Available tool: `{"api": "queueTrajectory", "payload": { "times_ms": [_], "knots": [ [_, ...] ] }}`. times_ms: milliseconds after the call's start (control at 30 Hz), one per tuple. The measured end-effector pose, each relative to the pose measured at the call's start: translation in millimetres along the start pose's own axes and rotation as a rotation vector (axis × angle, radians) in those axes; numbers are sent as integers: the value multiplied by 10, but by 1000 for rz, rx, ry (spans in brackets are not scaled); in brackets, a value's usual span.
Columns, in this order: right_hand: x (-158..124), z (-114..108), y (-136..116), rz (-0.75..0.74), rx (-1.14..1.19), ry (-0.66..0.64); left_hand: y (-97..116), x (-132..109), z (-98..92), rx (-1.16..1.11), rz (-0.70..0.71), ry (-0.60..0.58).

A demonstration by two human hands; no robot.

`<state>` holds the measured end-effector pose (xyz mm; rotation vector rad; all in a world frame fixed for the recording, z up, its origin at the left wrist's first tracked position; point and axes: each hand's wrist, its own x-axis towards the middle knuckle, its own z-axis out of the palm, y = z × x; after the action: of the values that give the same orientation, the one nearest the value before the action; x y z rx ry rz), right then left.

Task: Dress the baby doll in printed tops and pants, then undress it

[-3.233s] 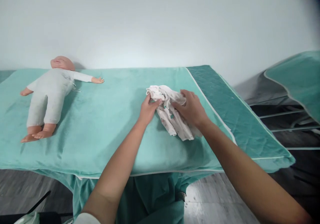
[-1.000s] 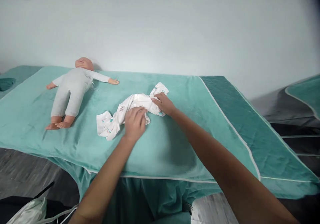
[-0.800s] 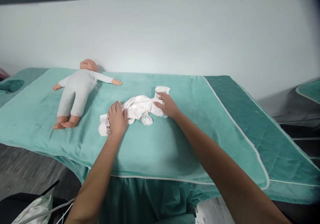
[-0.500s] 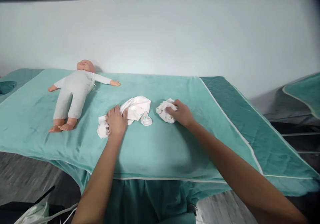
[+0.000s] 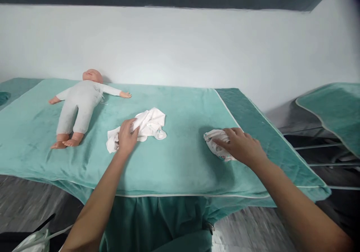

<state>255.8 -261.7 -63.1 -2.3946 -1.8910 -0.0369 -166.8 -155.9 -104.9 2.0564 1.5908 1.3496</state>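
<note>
A crumpled white baby garment [image 5: 149,124] with small printed marks lies on the teal-covered table [image 5: 180,162]. My left hand [image 5: 127,135] rests on its left part, fingers curled into the cloth. A second, smaller white bundle of cloth [image 5: 216,143] lies toward the table's right side. My right hand [image 5: 241,147] covers its right half with fingers bent over it. A baby doll [image 5: 75,107] in a pale grey suit lies on its back at the far left, arms spread.
A darker teal cloth strip [image 5: 253,128] covers the table's right end. Another teal-covered surface [image 5: 334,109] stands at the right across a gap. A white wall [image 5: 180,45] runs behind the table. White cloth or a bag [image 5: 30,240] lies on the grey floor at lower left.
The one bunched white cloth has been split in two. My right hand dragged the smaller bundle to the right. My left hand stayed on the larger garment near the doll.
</note>
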Motion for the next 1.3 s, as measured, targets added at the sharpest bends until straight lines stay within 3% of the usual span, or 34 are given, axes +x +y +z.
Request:
{"api": "queueTrajectory", "payload": {
  "times_ms": [67,133,233,300,367,467,567,667,833,933,1033,1133,1300],
  "knots": [
    [-49,-214,-273,-32,-70,55,69,6,-123,-61,17,-31],
    [-91,-381,-649,-166,65,111,213,33,-272,-124,-11,-101],
    [-87,-569,-1321,-505,540,105,580,115,-540,-249,-22,-319],
    [-29,-718,-1742,-766,721,78,884,196,-735,-308,33,-430],
    [62,-907,-2069,-886,756,-29,1174,290,-922,-302,118,-455],
    [211,-1215,-2334,-874,818,-164,1463,439,-1136,-193,260,-356],
    [335,-1462,-2373,-790,877,-105,1516,568,-1238,-39,299,-258],
    [406,-1615,-2307,-730,882,-30,1442,652,-1256,79,234,-225],
    [367,-1716,-2254,-754,935,-159,1494,717,-1243,80,240,-21],
    [324,-1736,-2270,-785,943,-167,1640,756,-1265,99,315,-16],
    [326,-1744,-2257,-725,798,18,1727,801,-1315,171,340,-38],
    [349,-1740,-2188,-572,549,237,1690,842,-1369,310,301,-50],
    [409,-1613,-1961,-393,102,263,1386,882,-1377,489,156,-11]
  ]
}}
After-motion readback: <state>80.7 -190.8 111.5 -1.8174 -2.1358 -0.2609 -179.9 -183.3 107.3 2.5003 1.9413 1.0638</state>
